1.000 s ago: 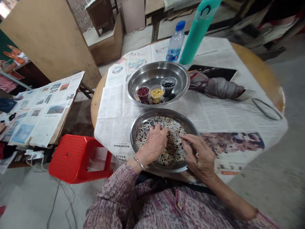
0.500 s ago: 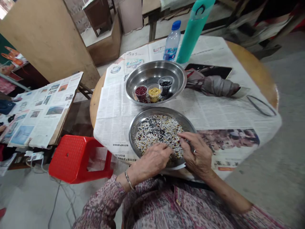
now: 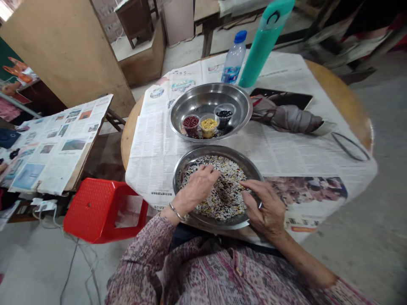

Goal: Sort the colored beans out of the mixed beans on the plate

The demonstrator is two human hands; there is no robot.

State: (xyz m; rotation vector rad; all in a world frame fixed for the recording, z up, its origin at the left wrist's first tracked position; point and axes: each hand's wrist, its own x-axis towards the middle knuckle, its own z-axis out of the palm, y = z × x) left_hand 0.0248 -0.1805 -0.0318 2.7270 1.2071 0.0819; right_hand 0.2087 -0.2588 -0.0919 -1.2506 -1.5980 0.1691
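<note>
A steel basin in front of me holds a layer of mixed white, black, yellow and red grains and beans. My left hand is over the left part of this layer, its fingers curled down and their tips hidden. At the right rim is my right hand, thumb and forefinger apart, with nothing visible between them. Behind stands a second steel basin with three clear cups: one of red beans, one of yellow beans, one of black beans.
Newspaper covers the round table. Toward the back stand a plastic water bottle and a teal bottle. A folded grey umbrella and a dark tablet-like slab lie right. A red stool stands left.
My left hand has moved left and farther into the basin, and a darker patch shows among the grains to its right. My right hand has shifted slightly, with its thumb and forefinger apart.
</note>
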